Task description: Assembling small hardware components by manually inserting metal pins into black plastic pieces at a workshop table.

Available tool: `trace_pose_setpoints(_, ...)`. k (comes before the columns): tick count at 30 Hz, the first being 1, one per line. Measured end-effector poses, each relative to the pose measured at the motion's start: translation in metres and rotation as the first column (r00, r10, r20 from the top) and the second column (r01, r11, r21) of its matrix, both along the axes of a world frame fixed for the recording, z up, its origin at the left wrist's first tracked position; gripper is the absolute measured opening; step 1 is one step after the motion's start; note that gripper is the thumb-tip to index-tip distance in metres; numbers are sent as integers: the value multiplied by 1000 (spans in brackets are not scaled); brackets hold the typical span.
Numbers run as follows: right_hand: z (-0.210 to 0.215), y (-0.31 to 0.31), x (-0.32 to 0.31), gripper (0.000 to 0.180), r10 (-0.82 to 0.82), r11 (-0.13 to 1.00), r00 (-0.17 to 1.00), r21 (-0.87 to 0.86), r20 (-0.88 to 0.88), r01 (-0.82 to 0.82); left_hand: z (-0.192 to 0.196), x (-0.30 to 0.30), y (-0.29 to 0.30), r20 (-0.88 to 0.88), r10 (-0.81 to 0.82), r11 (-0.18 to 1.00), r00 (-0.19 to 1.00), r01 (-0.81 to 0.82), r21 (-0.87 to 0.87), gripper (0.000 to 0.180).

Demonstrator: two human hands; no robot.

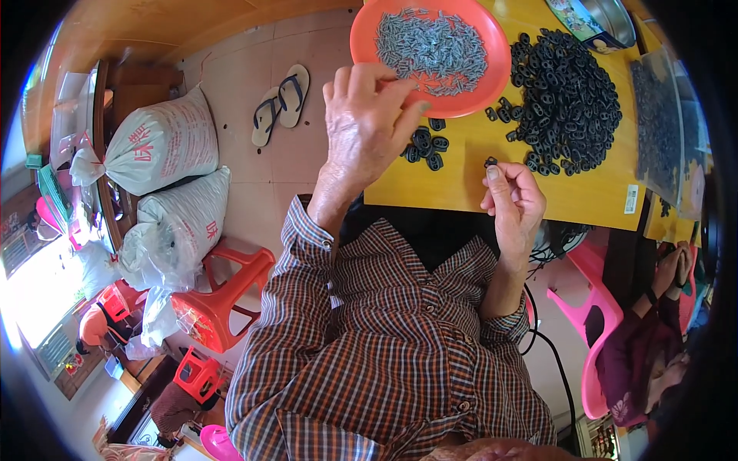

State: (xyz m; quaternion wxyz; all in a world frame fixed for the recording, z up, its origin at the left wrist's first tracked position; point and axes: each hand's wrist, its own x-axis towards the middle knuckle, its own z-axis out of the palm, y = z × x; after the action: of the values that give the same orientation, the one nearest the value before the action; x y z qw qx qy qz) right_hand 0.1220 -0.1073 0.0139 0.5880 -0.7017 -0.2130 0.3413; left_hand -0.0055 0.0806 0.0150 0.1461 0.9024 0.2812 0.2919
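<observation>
A red plate [497, 73] at the table's far edge holds a heap of small grey metal pieces [432, 48], slim like springs or pins. Over its near left rim reaches my left hand [357, 115], thumb and forefinger apart, and I see nothing between them. My right hand [515, 201] is closed, pinching a small black plastic piece [490, 162] between thumb and forefinger above the table's near edge. A big pile of black two-holed plastic pieces [569, 100], like cord locks, lies right of the plate. A smaller cluster of the pieces [427, 147] sits between my hands.
The yellow table [461, 188] ends just before my body. A tin [607, 27] and a clear bin [657, 123] of dark pieces stand at the right. Sandals [280, 107], white sacks [165, 142] and a red stool [223, 296] are on the left. Another person's hands [673, 269] show at far right.
</observation>
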Motion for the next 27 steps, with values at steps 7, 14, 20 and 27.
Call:
trace_pose_setpoints(7,2,2,1,16,0,1000,1000,-26,-4,0,-6,7,0,-21,-106,994,994,107,4,27)
trace_pose_setpoints(14,0,2,4,15,1,999,1000,-32,-11,-2,-13,0,5,72,-92,994,993,96,-44,18)
trace_pose_setpoints(20,-2,3,4,15,1,999,1000,-46,-18,-2,-12,-3,6,76,-138,990,987,140,-26,17)
trace_pose_setpoints(27,-2,2,4,17,-3,999,1000,-45,-5,3,-9,-1,7,100,-165,984,981,170,-48,13)
